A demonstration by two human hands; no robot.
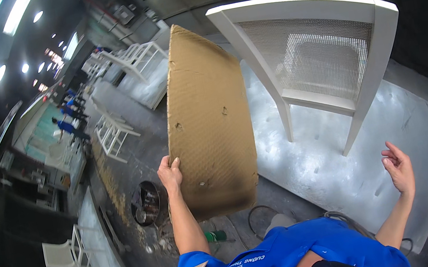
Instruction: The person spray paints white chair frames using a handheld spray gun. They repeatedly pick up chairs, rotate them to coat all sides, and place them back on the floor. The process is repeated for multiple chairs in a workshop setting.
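Note:
My left hand (171, 174) grips the left edge of a large brown cardboard sheet (210, 117), thumb on its face. The sheet stands up in front of me and has a few small holes and dark smudged edges. My right hand (398, 167) is raised over the pale metal-topped platform (413, 127), fingers apart and holding nothing. A white chair (244, 42) with a woven mesh back stands on that platform, its back turned toward me. The cardboard is to the left of the chair, and the right hand is apart from both.
A dark round bucket (148, 203) stands on the floor at left, with a green cylindrical thing (215, 236) and hoses near my feet. White chairs (113, 129) stand farther off. Another white chair (69, 253) is at lower left by a long bench (104, 250). People (68, 126) work in the distance.

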